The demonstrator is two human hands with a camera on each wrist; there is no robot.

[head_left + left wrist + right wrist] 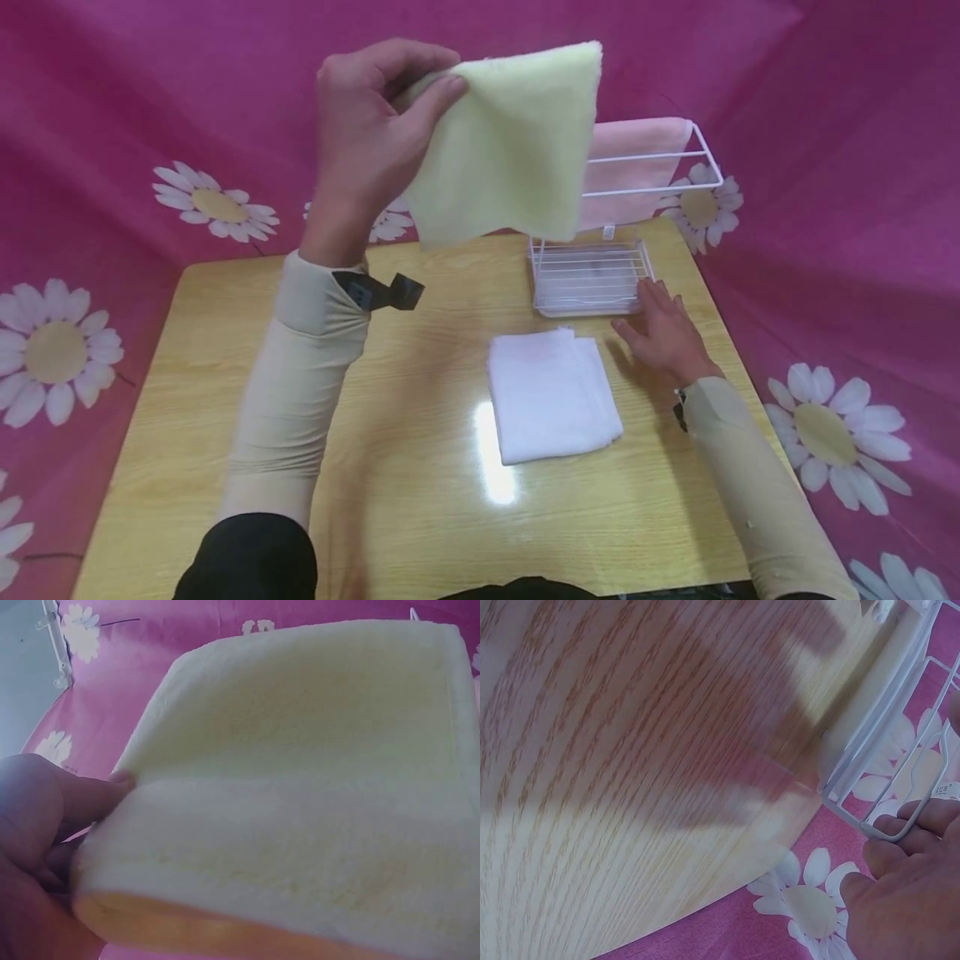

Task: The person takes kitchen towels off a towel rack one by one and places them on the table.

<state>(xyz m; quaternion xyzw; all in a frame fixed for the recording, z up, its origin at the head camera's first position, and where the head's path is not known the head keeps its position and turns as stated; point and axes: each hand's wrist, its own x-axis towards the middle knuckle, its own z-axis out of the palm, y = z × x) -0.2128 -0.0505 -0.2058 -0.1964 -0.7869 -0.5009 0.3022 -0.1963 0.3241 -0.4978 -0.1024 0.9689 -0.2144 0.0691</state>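
My left hand is raised over the back of the table and pinches a pale yellow cloth by its left edge, between thumb and fingers. In the left wrist view the folded yellow cloth fills most of the picture. A white wire rack stands at the back right, its upper bars carrying a pink cloth partly hidden by the yellow one. Against the rack's front right corner lies my right hand, fingers extended and thumb spread. The right wrist view has its fingers touching the white wire.
A folded white cloth lies on the wooden table in front of the rack. Pink fabric with large white daisies surrounds the table at the back and sides.
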